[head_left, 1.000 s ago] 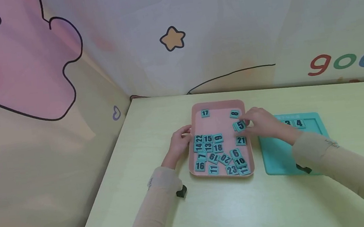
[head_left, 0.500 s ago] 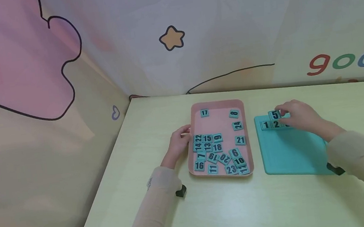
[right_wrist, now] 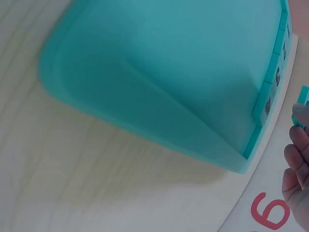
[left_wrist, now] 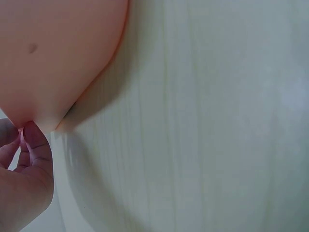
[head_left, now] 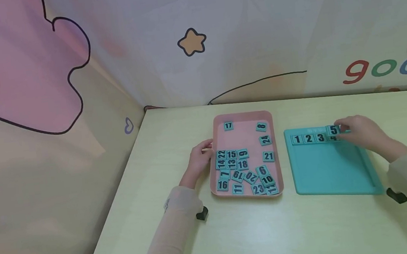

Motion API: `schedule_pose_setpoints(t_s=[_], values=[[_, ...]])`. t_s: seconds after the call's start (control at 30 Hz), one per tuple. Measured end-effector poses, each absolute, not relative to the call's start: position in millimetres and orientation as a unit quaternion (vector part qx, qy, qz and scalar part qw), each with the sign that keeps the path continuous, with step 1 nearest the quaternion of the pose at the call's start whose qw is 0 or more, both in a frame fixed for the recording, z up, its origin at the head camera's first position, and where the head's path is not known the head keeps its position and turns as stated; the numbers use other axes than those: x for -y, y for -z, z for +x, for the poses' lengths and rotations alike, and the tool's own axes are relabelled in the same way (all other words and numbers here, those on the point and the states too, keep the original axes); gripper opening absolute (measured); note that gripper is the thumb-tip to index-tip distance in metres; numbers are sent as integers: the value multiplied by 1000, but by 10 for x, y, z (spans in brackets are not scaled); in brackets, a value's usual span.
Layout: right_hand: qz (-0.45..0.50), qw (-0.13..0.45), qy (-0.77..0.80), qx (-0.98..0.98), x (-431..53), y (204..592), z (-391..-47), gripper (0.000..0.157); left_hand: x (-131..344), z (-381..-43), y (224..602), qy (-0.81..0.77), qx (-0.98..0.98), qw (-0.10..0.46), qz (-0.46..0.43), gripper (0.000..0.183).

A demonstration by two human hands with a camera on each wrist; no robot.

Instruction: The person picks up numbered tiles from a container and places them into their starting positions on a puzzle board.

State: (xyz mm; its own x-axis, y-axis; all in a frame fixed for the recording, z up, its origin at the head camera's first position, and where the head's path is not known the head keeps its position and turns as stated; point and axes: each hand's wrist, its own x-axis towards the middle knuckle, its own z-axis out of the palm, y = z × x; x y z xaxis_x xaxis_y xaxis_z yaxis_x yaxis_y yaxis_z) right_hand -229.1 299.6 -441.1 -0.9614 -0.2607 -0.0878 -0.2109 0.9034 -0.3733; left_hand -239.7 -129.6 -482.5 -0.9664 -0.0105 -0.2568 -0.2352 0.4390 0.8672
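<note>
My right hand [head_left: 360, 133] pinches the number 5 tile [head_left: 333, 129] above the top edge of the teal board [head_left: 334, 170], partly covering the 4 tile [head_left: 333, 138]. Along that edge the 1 tile [head_left: 297, 139], 2 tile [head_left: 308, 138] and 3 tile [head_left: 320, 137] lie in a row. In the right wrist view the 5 tile [right_wrist: 300, 108] is at the right edge between thumb and fingers, apart from the board. My left hand [head_left: 200, 161] grips the left rim of the pink tray [head_left: 242, 133]; in the left wrist view thumb and fingers pinch the tray's edge [left_wrist: 34, 113].
Several numbered teal tiles lie in the pink tray, such as the 17 tile [head_left: 228, 126], 24 tile [head_left: 265, 140] and 23 tile [head_left: 258, 189]. Some overlap near its bottom. The pale table [head_left: 254, 231] meets a printed backdrop [head_left: 254, 44] behind.
My right hand has lifted the 5 tile from the pink tray, uncovering the 24 tile, and carried it right along the board's top row to above the 4. My left hand has stayed on the tray.
</note>
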Motion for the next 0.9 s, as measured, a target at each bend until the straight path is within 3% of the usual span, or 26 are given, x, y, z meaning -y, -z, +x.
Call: schedule_pose_setpoints(t_s=[0.9], values=[[-107,126,141,-976,-3305,4555,-2282,42,1289,-2384,4817,-530,-839,102,-71,39]])
